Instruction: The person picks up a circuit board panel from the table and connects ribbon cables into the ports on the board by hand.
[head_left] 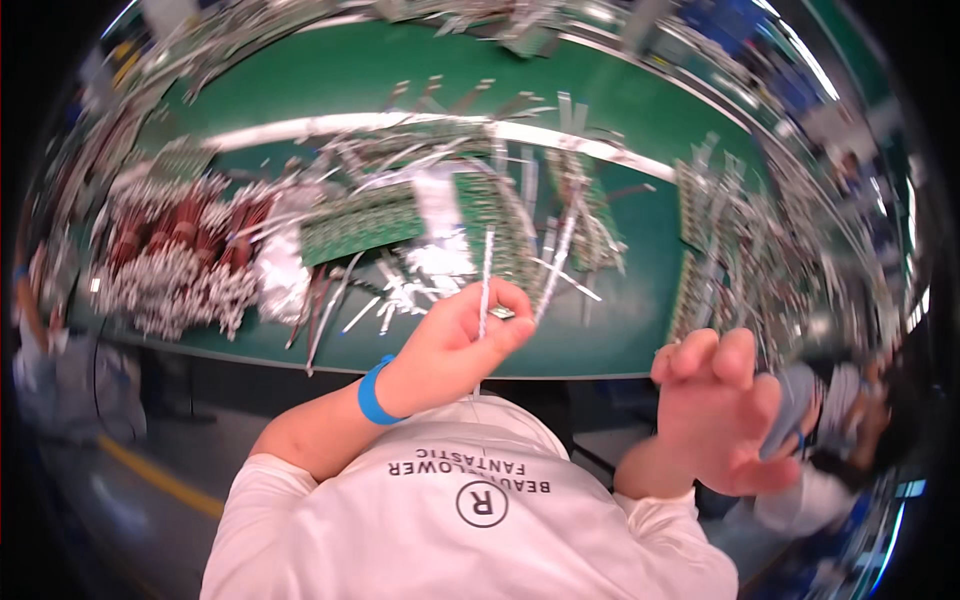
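Across the picture's upper half spreads a broad green tabletop [625,345], and below it is the person's loose white short-sleeved shirt [350,540]. On the tabletop, bundles of dark-red wires with white ends [185,225] lie to the left, and a rectangular green circuit-board panel [362,225] sits nearer the middle, beyond the left hand [465,335]. The right hand [712,410] is raised near the tabletop's close edge, fingers spread and loosely curled, with nothing visible in it. The left hand is closed in a pinch on a slim whitish ribbon-like strip [488,260], whose long axis runs away from the body; how steeply it tilts cannot be told. The strip thus lies to the right hand's left, well apart from it. A bright blue wristband [376,392] circles the left wrist, and a tiny green-and-white piece [502,312] shows at the left fingertips. Dark lettering [470,469] and a circled letter, inverted in this view, mark the shirt; no other label is legible.
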